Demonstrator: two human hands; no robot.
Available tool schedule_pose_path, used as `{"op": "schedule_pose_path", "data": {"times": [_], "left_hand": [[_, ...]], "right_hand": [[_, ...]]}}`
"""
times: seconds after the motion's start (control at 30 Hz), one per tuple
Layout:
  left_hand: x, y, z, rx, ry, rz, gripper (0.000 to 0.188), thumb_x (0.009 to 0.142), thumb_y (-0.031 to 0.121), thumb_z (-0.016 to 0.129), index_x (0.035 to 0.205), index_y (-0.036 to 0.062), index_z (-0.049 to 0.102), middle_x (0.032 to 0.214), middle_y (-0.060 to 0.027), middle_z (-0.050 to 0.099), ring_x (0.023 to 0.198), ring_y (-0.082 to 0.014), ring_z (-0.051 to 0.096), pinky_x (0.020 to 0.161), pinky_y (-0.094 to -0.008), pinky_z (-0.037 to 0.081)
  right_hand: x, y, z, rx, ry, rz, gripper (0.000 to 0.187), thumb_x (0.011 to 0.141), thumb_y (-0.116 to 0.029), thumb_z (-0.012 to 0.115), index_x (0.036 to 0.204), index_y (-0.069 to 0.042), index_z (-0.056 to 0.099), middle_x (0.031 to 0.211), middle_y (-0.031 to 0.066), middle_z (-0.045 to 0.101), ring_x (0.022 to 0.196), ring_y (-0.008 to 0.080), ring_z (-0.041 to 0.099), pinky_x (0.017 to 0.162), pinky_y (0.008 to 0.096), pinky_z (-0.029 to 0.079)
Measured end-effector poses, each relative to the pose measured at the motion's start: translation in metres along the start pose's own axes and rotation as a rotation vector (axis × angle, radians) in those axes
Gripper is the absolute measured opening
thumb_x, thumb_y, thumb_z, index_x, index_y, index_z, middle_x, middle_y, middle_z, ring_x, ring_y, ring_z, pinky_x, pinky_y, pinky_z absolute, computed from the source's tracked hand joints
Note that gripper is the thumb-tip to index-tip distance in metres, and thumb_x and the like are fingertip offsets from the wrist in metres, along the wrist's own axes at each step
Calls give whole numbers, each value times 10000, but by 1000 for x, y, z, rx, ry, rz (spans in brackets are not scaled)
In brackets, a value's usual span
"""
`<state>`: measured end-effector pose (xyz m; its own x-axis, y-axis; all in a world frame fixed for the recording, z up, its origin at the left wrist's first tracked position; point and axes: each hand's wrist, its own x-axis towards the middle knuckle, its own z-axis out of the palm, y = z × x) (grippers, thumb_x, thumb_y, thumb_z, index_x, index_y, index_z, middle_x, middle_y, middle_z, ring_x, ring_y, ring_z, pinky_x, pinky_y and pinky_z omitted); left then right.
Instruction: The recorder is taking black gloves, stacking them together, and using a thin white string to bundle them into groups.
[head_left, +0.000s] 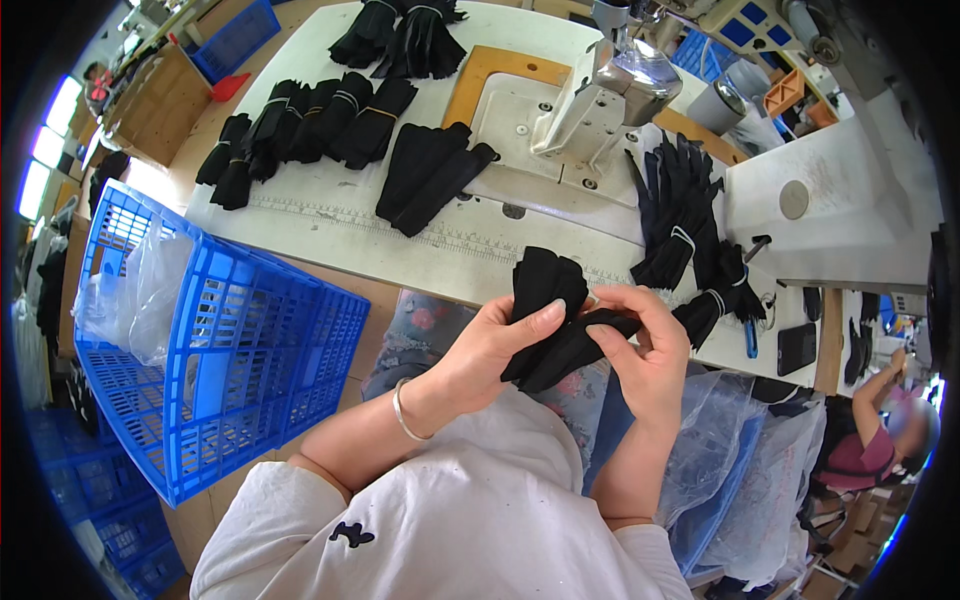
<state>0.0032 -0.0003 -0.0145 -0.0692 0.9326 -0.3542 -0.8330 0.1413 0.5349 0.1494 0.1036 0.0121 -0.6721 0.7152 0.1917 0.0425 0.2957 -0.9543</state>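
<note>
Over my lap, at the table's front edge, I hold a stack of black fabric pieces between both hands. My left hand is closed round its left side, thumb on top. My right hand pinches the right part of the stack, fingers bent over its edge. Just beyond, on the white sewing table, lies a folded pair of black fabric pieces. Right of my hands sits a tied bundle of black strips, with a smaller tied bundle beside it.
Several tied black bundles lie at the table's far left. The sewing machine stands beyond my hands. A blue plastic crate holding clear plastic bags is at my left. A phone lies right; another person sits farther right.
</note>
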Motion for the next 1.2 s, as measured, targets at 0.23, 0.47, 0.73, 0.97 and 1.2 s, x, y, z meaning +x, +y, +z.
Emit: {"op": "schedule_pose_path", "data": {"times": [0.23,0.47,0.73,0.97,1.2], "left_hand": [[-1,-3,-5,146,-27,40,393,919,346,674,1129,16,637,938,-9,656,795,-56,599,679,-223,498],[1,-5,-5,168,-20,82,405,927,350,665,1128,-1,637,952,-18,657,809,-57,594,715,-214,489],[0,-6,-5,201,-39,86,411,946,346,635,1163,-2,620,990,-42,661,831,-79,612,755,-227,507],[2,6,5,-17,8,25,342,980,314,582,1147,16,608,937,-30,650,826,-107,630,759,-250,532],[6,-6,-9,562,-1,361,335,1011,304,523,1194,28,571,781,53,522,653,-18,468,542,-196,327]], "right_hand": [[1,2,-1,-92,-9,-64,225,752,35,726,959,-7,645,916,69,646,823,152,625,733,255,488],[0,1,-2,-33,-29,-29,225,761,38,715,966,-15,640,916,62,641,814,146,618,723,254,487],[0,2,-2,21,-23,15,247,756,70,713,969,-24,634,942,63,648,853,132,625,771,256,504],[-6,-1,-10,96,17,-91,229,743,104,709,930,14,611,1000,95,648,888,157,635,794,270,515],[-7,-4,-13,173,-68,-55,371,795,72,686,1159,36,620,1064,100,643,979,143,606,826,238,482]]}}
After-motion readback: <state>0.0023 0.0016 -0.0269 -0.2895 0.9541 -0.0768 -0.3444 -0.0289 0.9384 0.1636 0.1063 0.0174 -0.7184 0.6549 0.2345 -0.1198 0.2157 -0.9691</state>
